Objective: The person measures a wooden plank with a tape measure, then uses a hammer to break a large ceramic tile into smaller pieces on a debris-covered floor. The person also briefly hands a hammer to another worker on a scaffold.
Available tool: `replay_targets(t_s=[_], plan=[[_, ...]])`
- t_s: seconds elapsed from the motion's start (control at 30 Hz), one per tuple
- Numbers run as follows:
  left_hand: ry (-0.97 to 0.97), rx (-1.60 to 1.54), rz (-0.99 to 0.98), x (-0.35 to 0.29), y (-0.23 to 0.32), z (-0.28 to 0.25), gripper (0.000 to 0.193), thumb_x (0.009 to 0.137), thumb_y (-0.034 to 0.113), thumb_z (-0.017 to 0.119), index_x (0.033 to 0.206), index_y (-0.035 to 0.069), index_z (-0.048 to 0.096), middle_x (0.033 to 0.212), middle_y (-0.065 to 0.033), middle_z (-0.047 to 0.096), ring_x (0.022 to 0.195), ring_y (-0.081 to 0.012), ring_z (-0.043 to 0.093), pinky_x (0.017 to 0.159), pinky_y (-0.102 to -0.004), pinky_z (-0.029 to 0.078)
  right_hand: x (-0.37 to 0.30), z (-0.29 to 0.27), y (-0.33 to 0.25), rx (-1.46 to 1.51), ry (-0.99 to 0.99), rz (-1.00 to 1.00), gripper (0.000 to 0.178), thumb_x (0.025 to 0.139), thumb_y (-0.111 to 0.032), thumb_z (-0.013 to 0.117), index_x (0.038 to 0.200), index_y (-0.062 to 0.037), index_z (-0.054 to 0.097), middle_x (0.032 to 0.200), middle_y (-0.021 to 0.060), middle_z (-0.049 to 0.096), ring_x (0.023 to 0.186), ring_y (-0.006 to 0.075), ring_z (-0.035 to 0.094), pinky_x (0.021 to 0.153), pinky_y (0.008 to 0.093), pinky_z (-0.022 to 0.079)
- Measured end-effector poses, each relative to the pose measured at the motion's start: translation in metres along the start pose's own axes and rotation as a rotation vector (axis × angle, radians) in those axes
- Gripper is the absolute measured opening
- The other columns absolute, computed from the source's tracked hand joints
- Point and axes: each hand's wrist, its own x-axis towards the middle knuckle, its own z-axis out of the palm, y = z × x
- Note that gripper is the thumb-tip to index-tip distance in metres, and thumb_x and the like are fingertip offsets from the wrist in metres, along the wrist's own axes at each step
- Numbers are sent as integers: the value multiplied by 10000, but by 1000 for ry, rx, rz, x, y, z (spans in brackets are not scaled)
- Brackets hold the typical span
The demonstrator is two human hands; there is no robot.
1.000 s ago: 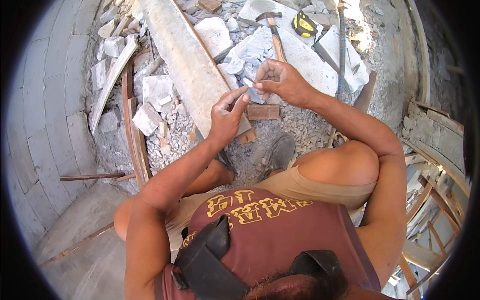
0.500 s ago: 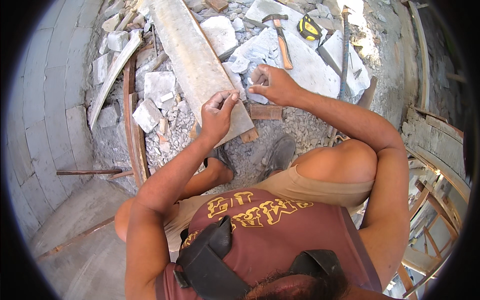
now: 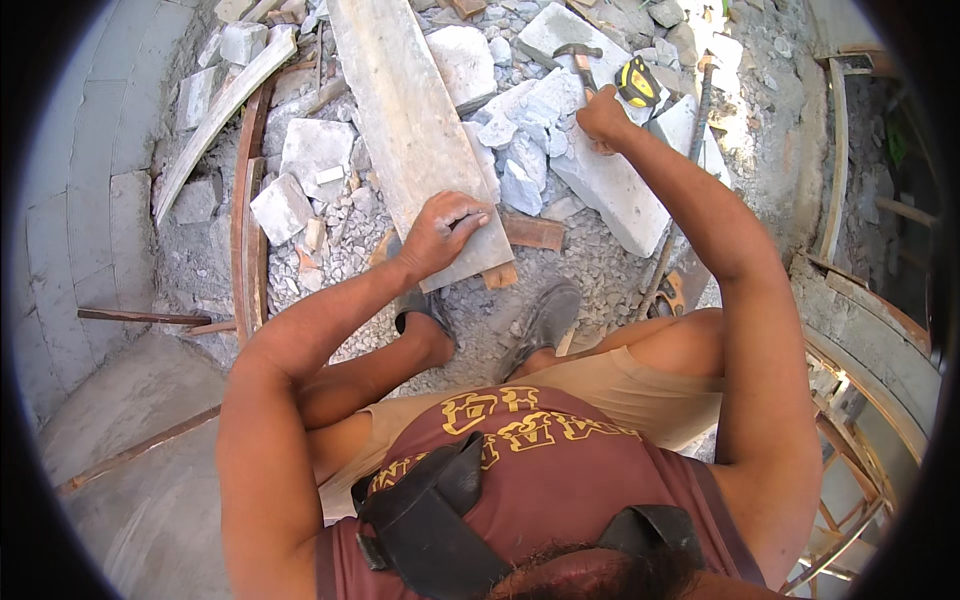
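My right hand (image 3: 606,120) is closed round the handle of a claw hammer (image 3: 583,66), whose dark head points away from me above pale broken concrete (image 3: 625,195). Just right of the hammer lies a yellow and black tape measure (image 3: 637,84). My left hand (image 3: 446,234) rests at the near end of a long, dusty plank (image 3: 395,110). Its thumb and fingers are pinched together; whatever they hold, if anything, is too small to make out. The plank's near end sits over a short wood piece (image 3: 499,276).
Rubble and gravel (image 3: 330,240) surround the plank. A reddish brick (image 3: 535,233) lies beside its near end. Long wood strips (image 3: 245,210) stand at left near a block wall (image 3: 95,220). A dark metal bar (image 3: 693,145) slants at right, above an orange-brown tool handle (image 3: 673,293).
My right hand has moved away from my left, outward and to the right, and taken hold of the hammer. My left hand has lowered slightly onto the plank's end, still pinched.
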Motion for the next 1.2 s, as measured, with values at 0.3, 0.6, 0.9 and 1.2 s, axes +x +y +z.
replay_targets(t_s=[0.3, 0.6, 0.9, 1.2], plan=[[-195, 101, 100, -9, -9, -1, 157, 975, 200, 786, 1119, 171, 842, 1116, -6, 754, 1131, -228, 627, 1041, -417, 380, -197, -72, 14, 309, -185, -269, 370, 1092, -398, 593, 1047, -34, 548, 711, 11, 532, 576, 112, 501, 522, 342, 429], [-260, 66, 210, -7, -22, -1, 220, 887, 147, 847, 1102, 191, 837, 1126, -3, 653, 1146, -243, 594, 1047, -438, 366, -306, -58, 61, -152, -395, -415, 354, 1115, -384, 617, 1035, -40, 615, 739, 174, 638, 675, 365, 638, 657, 479, 497], [-282, 66, 209, -6, -31, 0, 258, 865, 68, 823, 1104, 144, 764, 1183, -3, 669, 1192, -244, 598, 1073, -435, 359, -310, -33, 63, -222, -389, -471, 441, 1096, -489, 608, 1059, -50, 623, 797, 236, 692, 796, 477, 699, 700, 553, 521], [-262, 78, 233, -5, -31, -1, 262, 843, 83, 851, 1092, 147, 799, 1165, -2, 684, 1174, -240, 608, 1051, -427, 381, -305, -35, 61, -321, -395, -491, 485, 1103, -511, 577, 1114, -31, 645, 829, 257, 721, 808, 493, 705, 728, 576, 538]])
